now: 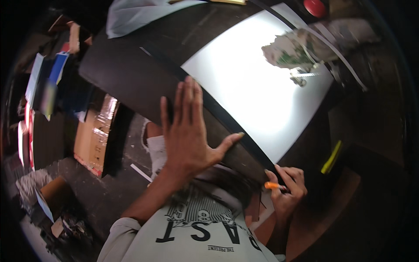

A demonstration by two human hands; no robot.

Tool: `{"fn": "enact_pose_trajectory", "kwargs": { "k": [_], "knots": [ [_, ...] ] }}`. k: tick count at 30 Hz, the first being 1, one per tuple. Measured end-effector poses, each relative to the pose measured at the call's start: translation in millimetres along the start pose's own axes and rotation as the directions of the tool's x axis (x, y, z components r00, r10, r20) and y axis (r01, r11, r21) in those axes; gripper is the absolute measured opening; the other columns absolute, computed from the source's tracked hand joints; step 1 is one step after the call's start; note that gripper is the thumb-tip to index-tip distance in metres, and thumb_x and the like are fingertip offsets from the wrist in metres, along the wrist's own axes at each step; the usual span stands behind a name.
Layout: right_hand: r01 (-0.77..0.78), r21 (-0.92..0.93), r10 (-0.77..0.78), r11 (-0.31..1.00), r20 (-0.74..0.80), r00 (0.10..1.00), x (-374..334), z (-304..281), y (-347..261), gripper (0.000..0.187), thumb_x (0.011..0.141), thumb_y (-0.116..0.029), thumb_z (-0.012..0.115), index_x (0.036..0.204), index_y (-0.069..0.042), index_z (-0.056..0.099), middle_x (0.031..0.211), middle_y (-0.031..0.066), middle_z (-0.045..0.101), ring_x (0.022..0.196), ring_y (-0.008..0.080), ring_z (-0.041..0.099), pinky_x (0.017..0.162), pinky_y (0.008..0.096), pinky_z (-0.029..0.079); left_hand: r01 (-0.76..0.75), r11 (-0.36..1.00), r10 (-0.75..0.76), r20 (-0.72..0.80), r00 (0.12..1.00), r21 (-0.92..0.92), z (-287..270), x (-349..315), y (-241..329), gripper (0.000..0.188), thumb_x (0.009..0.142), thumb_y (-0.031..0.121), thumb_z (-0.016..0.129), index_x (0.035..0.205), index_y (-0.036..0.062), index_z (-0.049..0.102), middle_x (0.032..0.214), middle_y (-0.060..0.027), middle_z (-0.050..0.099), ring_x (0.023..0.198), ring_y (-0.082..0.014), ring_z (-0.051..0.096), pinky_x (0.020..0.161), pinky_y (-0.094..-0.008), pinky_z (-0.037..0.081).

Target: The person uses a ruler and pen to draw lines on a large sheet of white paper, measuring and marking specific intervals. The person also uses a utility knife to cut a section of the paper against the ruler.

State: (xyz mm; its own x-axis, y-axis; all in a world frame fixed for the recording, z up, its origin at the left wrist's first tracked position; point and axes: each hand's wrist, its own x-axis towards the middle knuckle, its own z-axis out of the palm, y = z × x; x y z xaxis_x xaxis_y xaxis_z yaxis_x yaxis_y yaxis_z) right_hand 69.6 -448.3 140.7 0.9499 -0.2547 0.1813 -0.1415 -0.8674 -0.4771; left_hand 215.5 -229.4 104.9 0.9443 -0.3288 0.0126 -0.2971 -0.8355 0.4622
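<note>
Diagonally, a black strip (227,118) reaches lower-right toward the right hand (290,185), pinching an orange pen-like tool (271,185). The left hand (187,126) lies spread, gripping nothing.

Dim workshop: taped cardboard (91,142), scattered scraps (57,228).

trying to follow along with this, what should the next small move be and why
Probably guide the orange-ended tool slowly along the dark sheet's edge beside the white sheet: the right hand holds it near that edge's lower end, and the left hand lies flat on the dark sheet, which should help steady it.
</note>
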Motion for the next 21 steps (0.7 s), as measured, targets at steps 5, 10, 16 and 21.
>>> {"fn": "enact_pose_trajectory", "kwargs": {
  "k": [5, 10, 16, 21],
  "knots": [
    [-0.360, 0.324, 0.361, 0.875, 0.060, 0.931, 34, -22, -11, 0.012, 0.096, -0.013, 0.071, 0.095, -0.002, 0.074, 0.082, -0.0023, 0.058, 0.073, 0.0067, 0.046, 0.065, 0.0218, 0.036, 0.063, 0.998, -0.064, 0.028, 0.998, 0.027, -4, 3, 4, 0.124, 0.078, 0.064, 0.077, 0.159, -0.0048, 0.012, 0.167, -0.0243, 0.014, 0.156, -0.0386, 0.016, 0.124, -0.0587, 0.008],
    [-0.067, 0.632, -0.027, 0.772, 0.139, 0.990, 109, 9, -47, 0.042, 0.111, -0.031, 0.041, 0.107, 0.004, 0.064, 0.103, 0.0113, 0.063, 0.096, 0.0200, 0.060, 0.087, 0.0339, 0.045, 0.061, 0.998, -0.061, -0.013, 0.998, -0.035, 1, 2, 5, 0.125, 0.078, 0.064, 0.077, 0.157, -0.0077, 0.013, 0.164, -0.0313, 0.013, 0.155, -0.0427, 0.012, 0.123, -0.0620, 0.005],
    [-0.096, 0.816, -0.187, 0.570, 0.243, 0.952, 169, 104, -85, 0.018, 0.098, -0.007, 0.068, 0.110, 0.006, 0.071, 0.109, 0.0132, 0.071, 0.097, 0.0187, 0.071, 0.086, 0.0305, 0.059, 0.046, 0.992, -0.048, -0.013, 0.999, -0.120, -1, 0, 8, 0.129, 0.076, 0.068, 0.076, 0.153, -0.0161, 0.016, 0.163, -0.0332, 0.015, 0.156, -0.0429, 0.007, 0.123, -0.0612, 0.001],
    [-0.039, 0.763, -0.234, 0.646, 0.247, 0.940, 187, 131, -99, 0.018, 0.097, -0.006, 0.068, 0.112, 0.003, 0.072, 0.108, 0.0118, 0.074, 0.098, 0.0176, 0.072, 0.089, 0.0299, 0.058, 0.051, 0.994, -0.051, -0.005, 0.999, -0.095, -2, 2, 5, 0.127, 0.074, 0.069, 0.076, 0.150, -0.0189, 0.022, 0.163, -0.0350, 0.016, 0.156, -0.0434, 0.009, 0.124, -0.0618, 0.000]
  ]
}}
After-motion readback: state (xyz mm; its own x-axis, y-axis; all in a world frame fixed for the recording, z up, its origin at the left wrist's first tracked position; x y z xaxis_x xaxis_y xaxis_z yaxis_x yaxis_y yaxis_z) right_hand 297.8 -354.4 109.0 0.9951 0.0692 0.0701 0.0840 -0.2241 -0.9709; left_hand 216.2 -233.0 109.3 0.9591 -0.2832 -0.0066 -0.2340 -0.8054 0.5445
